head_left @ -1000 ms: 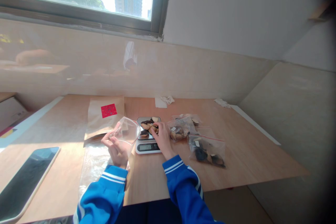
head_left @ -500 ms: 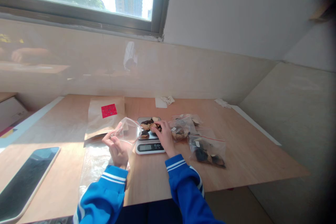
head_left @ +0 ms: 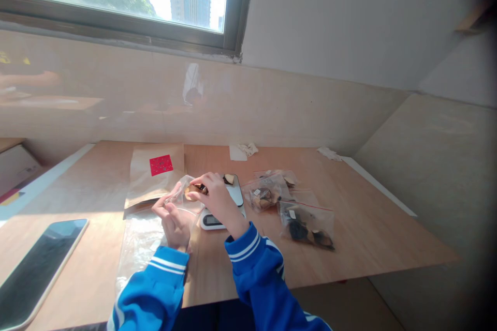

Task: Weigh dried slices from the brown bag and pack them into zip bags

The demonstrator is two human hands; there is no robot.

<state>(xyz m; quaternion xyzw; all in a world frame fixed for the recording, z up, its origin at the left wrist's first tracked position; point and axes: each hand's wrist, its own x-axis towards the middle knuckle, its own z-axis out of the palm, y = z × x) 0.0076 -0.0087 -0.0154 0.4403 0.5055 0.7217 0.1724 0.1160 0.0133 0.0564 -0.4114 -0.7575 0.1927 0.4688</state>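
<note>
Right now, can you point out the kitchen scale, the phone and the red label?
Kitchen scale (head_left: 212,221): head view, point on its display.
Phone (head_left: 37,274): head view, point on its dark screen.
Red label (head_left: 161,165): head view, point on its middle.

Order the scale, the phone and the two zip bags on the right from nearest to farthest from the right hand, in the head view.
1. Scale, just below the right hand.
2. Zip bag of brown pieces, to the hand's right.
3. Zip bag of dark pieces, farther right.
4. Phone, far left.
</note>
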